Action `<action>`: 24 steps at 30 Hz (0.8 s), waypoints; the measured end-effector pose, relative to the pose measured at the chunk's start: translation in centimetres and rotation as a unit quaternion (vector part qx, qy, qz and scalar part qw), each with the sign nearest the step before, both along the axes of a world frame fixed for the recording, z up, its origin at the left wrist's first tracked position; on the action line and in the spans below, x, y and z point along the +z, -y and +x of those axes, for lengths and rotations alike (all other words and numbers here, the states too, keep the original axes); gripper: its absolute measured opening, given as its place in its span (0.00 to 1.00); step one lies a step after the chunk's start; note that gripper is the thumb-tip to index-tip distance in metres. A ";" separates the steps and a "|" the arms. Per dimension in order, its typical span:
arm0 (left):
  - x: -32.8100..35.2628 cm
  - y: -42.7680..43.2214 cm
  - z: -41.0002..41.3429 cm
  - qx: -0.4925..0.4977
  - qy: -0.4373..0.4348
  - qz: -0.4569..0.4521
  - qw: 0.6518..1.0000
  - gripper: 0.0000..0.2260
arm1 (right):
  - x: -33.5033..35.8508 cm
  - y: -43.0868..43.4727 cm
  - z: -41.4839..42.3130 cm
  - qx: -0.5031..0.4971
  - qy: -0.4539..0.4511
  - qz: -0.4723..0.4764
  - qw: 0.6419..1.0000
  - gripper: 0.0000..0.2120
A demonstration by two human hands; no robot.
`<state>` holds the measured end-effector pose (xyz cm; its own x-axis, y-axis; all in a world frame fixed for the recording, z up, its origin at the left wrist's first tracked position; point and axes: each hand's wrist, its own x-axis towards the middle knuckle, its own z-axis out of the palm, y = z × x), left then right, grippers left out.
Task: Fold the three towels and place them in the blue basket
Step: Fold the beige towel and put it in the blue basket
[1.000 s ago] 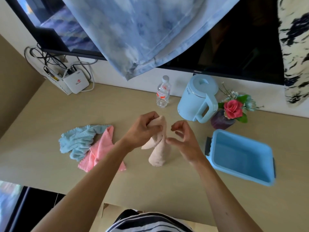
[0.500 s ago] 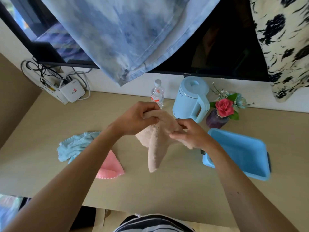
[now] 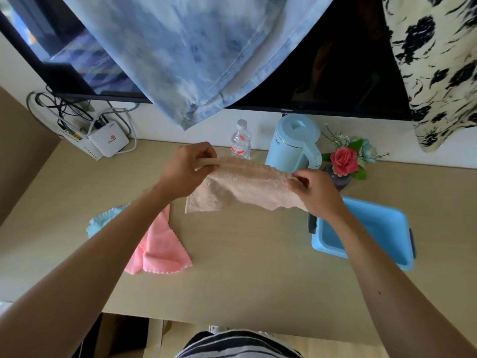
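Observation:
A beige towel [image 3: 245, 187] hangs spread out in the air above the desk. My left hand [image 3: 185, 170] pinches its upper left corner and my right hand [image 3: 313, 192] pinches its upper right corner. A pink towel [image 3: 160, 246] lies crumpled on the desk at the left, partly under my left forearm. A light blue towel [image 3: 103, 220] lies bunched beside it, further left and mostly hidden by the arm. The blue basket [image 3: 374, 236] sits on the desk at the right, with nothing visible inside; my right wrist covers its near left corner.
At the back of the desk [image 3: 245, 267] stand a water bottle [image 3: 241, 142], a light blue kettle [image 3: 294, 144] and a vase with a rose [image 3: 343, 164]. A white router with cables [image 3: 108, 140] is at the back left. Cloth [image 3: 193, 55] hangs over a dark screen above.
The beige towel was bunched and hanging from both hands close together. My hands have moved apart and stretched it out wide between them. The view has tilted slightly.

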<state>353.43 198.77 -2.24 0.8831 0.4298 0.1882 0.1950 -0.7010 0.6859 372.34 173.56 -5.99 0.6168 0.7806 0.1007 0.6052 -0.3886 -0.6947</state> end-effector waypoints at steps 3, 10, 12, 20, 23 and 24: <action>-0.4 0.5 -1.5 -0.015 -0.005 0.031 0.999 0.06 | -0.7 1.0 -1.0 0.002 0.047 0.005 0.999 0.20; -8.9 3.4 -7.9 -0.106 -0.194 0.016 0.975 0.07 | -7.4 5.0 -6.4 0.101 -0.014 -0.099 0.990 0.20; -11.6 4.9 -9.6 -0.135 -0.236 -0.015 0.962 0.06 | -10.0 6.2 -8.2 0.122 -0.040 -0.151 0.980 0.22; -18.9 8.3 -13.5 -0.171 -0.308 -0.078 0.933 0.05 | -15.3 10.2 -12.2 0.114 -0.134 -0.248 0.953 0.25; -19.9 8.3 -13.3 -0.138 -0.299 -0.095 0.939 0.08 | -15.8 10.4 -11.8 0.092 -0.156 -0.266 0.947 0.23; -20.1 8.2 -13.1 -0.120 -0.297 -0.100 0.942 0.10 | -16.0 10.3 -11.5 0.087 -0.163 -0.267 0.946 0.21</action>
